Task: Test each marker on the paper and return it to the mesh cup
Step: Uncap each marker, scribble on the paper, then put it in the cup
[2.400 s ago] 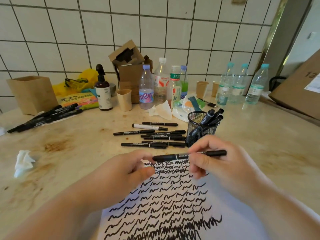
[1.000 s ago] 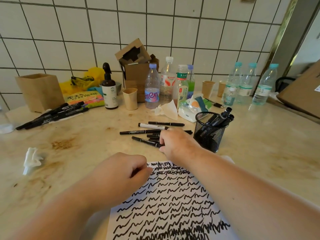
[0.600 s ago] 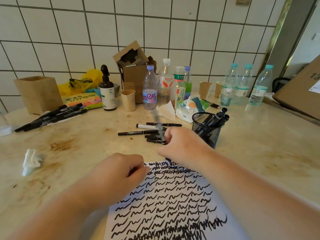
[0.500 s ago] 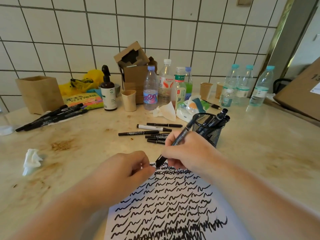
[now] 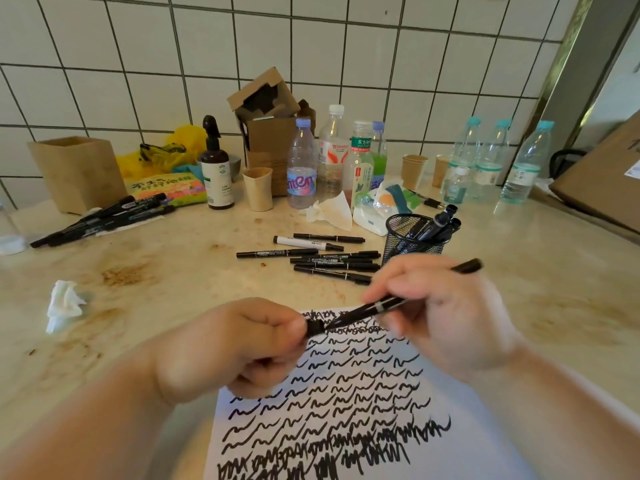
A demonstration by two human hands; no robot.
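Over the scribbled paper at the desk's near edge, left hand pinches the cap end and right hand grips the marker, loose markers and mesh cup just beyond.

place: kitchen-like counter | evidence: tiled wall; stained stone countertop; water bottles; paper cups
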